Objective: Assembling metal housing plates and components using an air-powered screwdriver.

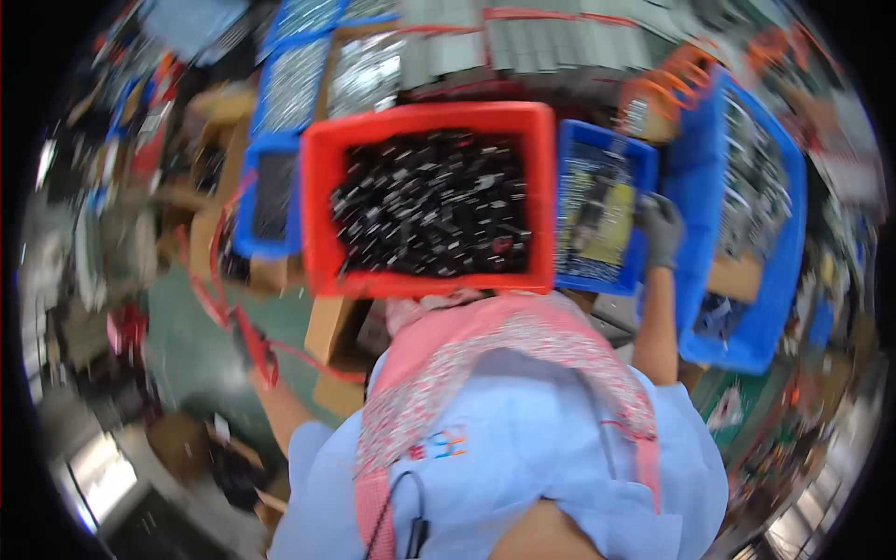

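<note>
Two hands are spread wide apart. Right gloved hand grips the small blue plastic tray beside a red plastic crate of dark parts. Left hand is blurred; its grip cannot be told.

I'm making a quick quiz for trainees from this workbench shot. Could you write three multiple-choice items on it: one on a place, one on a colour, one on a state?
1. Where is the small blue tray?
A. right of the red bin
B. left of it
C. inside it

2. What colour is the glove on the right hand?
A. orange
B. grey
C. white

3. The red bin is:
A. empty
B. lidded
C. filled with small dark parts

Answers: 1 A, the tray sits beside the bin's right wall. 2 B, the glove gripping the tray's edge is grey. 3 C, dark pieces fill it, uncovered.
</note>
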`<action>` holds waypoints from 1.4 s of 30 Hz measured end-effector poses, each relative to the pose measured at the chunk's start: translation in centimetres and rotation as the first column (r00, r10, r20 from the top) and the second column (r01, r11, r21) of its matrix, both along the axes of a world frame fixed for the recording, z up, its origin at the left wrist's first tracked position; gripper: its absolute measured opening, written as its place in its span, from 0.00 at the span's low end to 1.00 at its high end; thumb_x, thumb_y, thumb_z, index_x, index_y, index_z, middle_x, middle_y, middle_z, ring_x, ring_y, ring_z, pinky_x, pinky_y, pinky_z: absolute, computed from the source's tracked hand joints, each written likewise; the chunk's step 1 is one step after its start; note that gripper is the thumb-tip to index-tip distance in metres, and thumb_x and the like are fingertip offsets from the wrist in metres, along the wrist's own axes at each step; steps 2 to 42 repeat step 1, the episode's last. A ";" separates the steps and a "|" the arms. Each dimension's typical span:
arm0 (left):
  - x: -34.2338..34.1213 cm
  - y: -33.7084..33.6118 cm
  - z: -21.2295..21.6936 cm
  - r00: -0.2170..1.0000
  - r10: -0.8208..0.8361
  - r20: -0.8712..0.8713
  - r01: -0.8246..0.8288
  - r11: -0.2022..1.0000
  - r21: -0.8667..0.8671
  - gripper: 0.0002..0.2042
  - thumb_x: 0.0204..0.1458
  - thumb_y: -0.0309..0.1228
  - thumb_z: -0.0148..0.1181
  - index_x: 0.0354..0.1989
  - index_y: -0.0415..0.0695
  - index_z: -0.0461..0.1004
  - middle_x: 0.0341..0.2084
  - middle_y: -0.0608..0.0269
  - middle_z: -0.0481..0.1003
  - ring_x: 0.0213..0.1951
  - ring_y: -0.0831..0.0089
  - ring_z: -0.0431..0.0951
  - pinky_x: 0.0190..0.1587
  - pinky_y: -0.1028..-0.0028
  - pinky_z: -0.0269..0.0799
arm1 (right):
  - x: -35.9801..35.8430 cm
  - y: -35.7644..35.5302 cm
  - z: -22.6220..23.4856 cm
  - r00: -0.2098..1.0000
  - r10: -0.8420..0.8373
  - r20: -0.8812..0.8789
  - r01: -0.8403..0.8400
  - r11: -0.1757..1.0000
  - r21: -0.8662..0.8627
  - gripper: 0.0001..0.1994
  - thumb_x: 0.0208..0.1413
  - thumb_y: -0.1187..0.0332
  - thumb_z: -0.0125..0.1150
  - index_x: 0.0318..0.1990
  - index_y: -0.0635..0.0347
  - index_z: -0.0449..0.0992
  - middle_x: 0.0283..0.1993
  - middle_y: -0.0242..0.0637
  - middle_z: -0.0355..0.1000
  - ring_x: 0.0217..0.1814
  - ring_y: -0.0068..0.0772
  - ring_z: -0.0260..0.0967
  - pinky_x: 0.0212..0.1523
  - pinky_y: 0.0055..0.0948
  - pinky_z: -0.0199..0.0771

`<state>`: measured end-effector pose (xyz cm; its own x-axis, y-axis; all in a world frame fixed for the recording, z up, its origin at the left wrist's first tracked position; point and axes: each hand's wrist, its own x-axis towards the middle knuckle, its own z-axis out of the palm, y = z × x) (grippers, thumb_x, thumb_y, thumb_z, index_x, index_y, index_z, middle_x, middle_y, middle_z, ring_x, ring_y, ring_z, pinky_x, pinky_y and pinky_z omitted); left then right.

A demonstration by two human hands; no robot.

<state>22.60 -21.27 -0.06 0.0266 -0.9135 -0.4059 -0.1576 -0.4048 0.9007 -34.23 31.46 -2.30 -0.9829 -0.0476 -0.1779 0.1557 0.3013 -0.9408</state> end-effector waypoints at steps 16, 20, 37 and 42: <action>4.1 1.0 1.8 0.997 0.070 0.037 -0.070 0.997 -0.022 0.16 0.61 0.48 0.44 0.45 0.51 0.69 0.15 0.77 0.62 0.11 0.82 0.58 0.11 0.83 0.54 | -0.9 1.6 -1.3 0.998 -0.059 -0.013 0.059 0.995 0.077 0.14 0.53 0.65 0.61 0.44 0.63 0.76 0.33 0.36 0.75 0.29 0.25 0.72 0.30 0.24 0.74; 4.1 1.0 1.8 0.997 0.070 0.037 -0.070 0.997 -0.022 0.16 0.61 0.48 0.44 0.45 0.51 0.69 0.15 0.77 0.62 0.11 0.82 0.58 0.11 0.83 0.54 | -0.9 1.6 -1.3 0.998 -0.059 -0.013 0.059 0.995 0.077 0.14 0.53 0.65 0.61 0.44 0.63 0.76 0.33 0.36 0.75 0.29 0.25 0.72 0.30 0.24 0.74; 4.1 1.0 1.8 0.997 0.070 0.037 -0.070 0.997 -0.022 0.16 0.61 0.48 0.44 0.45 0.51 0.69 0.15 0.77 0.62 0.11 0.82 0.58 0.11 0.83 0.54 | -0.9 1.6 -1.3 0.998 -0.059 -0.013 0.059 0.995 0.077 0.14 0.53 0.65 0.61 0.44 0.63 0.76 0.33 0.36 0.75 0.29 0.25 0.72 0.30 0.24 0.74; 4.1 1.0 1.8 0.997 0.070 0.037 -0.070 0.997 -0.022 0.16 0.61 0.48 0.44 0.45 0.51 0.69 0.15 0.77 0.62 0.11 0.82 0.58 0.11 0.83 0.54 | -0.9 1.6 -1.3 0.998 -0.059 -0.013 0.059 0.995 0.077 0.14 0.53 0.65 0.61 0.44 0.63 0.76 0.33 0.36 0.75 0.29 0.25 0.72 0.30 0.24 0.74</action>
